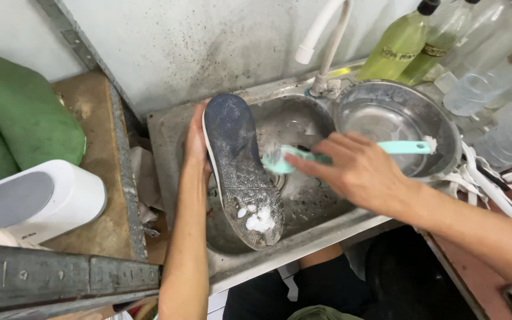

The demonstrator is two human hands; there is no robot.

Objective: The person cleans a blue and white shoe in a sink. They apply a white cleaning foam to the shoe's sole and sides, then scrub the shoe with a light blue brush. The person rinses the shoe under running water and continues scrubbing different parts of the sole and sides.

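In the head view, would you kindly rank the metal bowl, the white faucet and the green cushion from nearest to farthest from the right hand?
From the right hand, holding the teal brush:
1. Metal bowl: just behind the hand, at the sink's right side.
2. White faucet: farther back, above the sink against the wall.
3. Green cushion: far left, beyond the shoe.

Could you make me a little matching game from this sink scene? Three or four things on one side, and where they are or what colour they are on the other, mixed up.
Things:
1. shoe
2. brush
3. metal bowl
4. bottles

Descriptions:
A. yellow-green liquid, standing behind the sink
B. sole up with white foam on it, held by the left hand
C. shiny, sitting at the sink's right edge
D. pale teal handle, held in the right hand

Pairs: 1-B, 2-D, 3-C, 4-A
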